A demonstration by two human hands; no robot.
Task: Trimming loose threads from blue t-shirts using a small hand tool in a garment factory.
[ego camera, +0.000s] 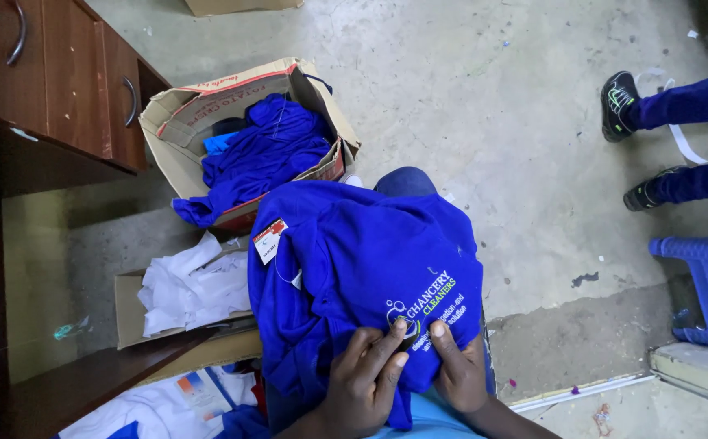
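A royal-blue garment (354, 260) with a white and green printed logo lies bunched over my lap. A small red and white paper tag (269, 241) hangs near its upper left. My left hand (362, 382) presses on the fabric just below the logo, fingers spread and bent into the cloth. My right hand (458, 370) pinches the garment's lower edge beside it, fingers closed on the fabric. Both hands touch each other at the fingertips.
An open cardboard box (187, 110) holds more blue garments. A flat carton of white cloth (187, 289) lies lower left, by a brown wooden cabinet (53, 81). Another person's legs in blue trousers and black shoes (622, 102) are at right, near a blue plastic stool (707, 280).
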